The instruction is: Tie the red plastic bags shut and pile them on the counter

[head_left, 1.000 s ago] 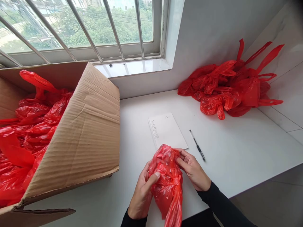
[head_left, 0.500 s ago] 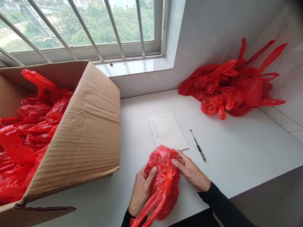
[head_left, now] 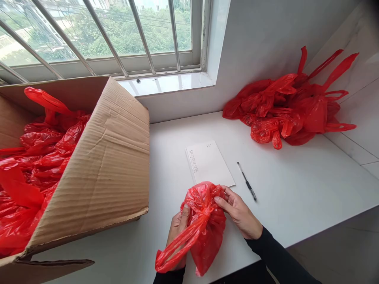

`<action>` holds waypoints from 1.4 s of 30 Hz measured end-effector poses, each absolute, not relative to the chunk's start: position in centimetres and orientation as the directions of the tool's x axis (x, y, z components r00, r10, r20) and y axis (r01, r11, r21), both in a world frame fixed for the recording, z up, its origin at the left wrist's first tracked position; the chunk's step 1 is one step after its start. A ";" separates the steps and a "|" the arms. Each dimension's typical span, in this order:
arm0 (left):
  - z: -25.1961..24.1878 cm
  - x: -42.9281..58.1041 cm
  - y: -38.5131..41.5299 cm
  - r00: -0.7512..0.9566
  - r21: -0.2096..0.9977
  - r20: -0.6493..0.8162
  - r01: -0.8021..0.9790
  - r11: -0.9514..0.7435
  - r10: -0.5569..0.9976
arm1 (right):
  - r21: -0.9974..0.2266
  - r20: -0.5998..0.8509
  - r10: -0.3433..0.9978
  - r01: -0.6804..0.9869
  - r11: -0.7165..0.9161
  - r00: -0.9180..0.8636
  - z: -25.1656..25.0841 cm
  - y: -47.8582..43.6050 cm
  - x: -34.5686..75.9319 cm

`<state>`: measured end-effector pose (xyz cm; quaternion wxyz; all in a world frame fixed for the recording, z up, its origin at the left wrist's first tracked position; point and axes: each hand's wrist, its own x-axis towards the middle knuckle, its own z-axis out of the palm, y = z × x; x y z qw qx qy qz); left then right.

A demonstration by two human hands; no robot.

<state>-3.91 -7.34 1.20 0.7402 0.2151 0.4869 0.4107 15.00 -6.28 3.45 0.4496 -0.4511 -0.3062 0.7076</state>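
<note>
A knotted red plastic bag [head_left: 207,232] is held between my two hands over the near edge of the white table. My left hand [head_left: 177,227] grips its left side, thumb on top; the bag's loop handles hang across that hand and hide part of it. On the other side, my right hand [head_left: 238,211] pinches the bag near its upper right, with the thumb in front and fingers behind. What the bag contains cannot be made out through the plastic. Just beyond it lies a sheet of paper or thin pad [head_left: 210,163] with handwriting down its left side.
At the left stands an open cardboard box [head_left: 100,169] full of red plastic bags [head_left: 44,138]. More red bags [head_left: 284,106] are heaped against the wall at the back right. A black pen [head_left: 247,182] lies right of the paper. A barred window [head_left: 124,35] is behind.
The red bag has turned slightly in my hands, and its handles have swung left over my left hand. My left thumb has shifted up and left along the bag.
</note>
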 end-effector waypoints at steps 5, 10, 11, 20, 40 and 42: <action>3.4 -3.9 -7.3 0.269 0.705 -0.530 -0.389 0.594 0.804 | -0.834 -0.356 0.914 -0.376 -0.405 -0.194 3.8 -6.2 15.2; 3.4 -4.1 -7.1 0.170 0.719 -0.533 -0.426 0.549 0.829 | -0.823 -0.360 0.895 -0.363 -0.437 -0.263 3.7 -6.4 15.4; 3.3 -4.1 -7.0 0.152 0.716 -0.538 -0.435 0.545 0.829 | -0.821 -0.365 0.888 -0.354 -0.449 -0.280 3.5 -6.5 15.4; 3.6 -3.8 -6.8 0.147 0.723 -0.553 -0.405 0.560 0.820 | -0.884 -0.317 0.890 -0.236 -0.403 -0.328 2.6 -6.7 15.0; 2.4 -4.4 -7.5 0.174 0.746 -0.449 -0.467 0.474 0.877 | -0.874 -0.302 0.853 -0.234 -0.426 -0.425 2.9 -7.6 14.9; 2.0 -4.5 -7.7 0.185 0.738 -0.456 -0.467 0.486 0.871 | -0.888 -0.300 0.873 -0.222 -0.403 -0.385 2.7 -7.5 14.7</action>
